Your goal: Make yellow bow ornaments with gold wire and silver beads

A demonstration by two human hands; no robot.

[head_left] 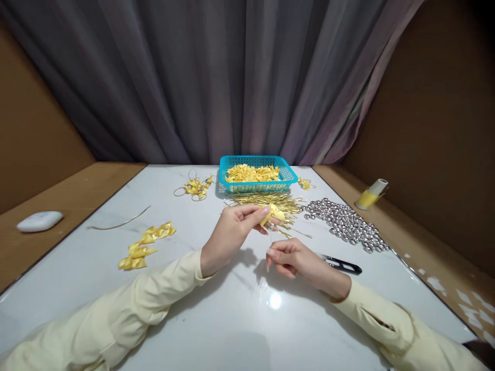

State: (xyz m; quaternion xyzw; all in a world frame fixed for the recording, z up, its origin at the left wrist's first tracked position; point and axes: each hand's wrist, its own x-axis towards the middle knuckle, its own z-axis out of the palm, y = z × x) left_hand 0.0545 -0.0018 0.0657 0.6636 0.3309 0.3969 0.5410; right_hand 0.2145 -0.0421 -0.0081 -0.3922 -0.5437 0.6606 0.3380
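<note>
My left hand pinches a yellow ribbon bow above the middle of the white table. A silver bead sits just under the bow, by my left fingertips. Lower and to the right, my right hand is closed in a pinch on a thin thread that runs up towards the bead. What else those fingers may hold is too small to see. Black thread snips lie beside my right wrist, partly hidden by it. Behind the hands is a heap of gold wire ties.
A blue basket of yellow bows stands at the back. Silver beads spread on the right, near a yellow thread spool. Loose bows, a gold tie and finished-looking bow loops lie left. A white object rests far left.
</note>
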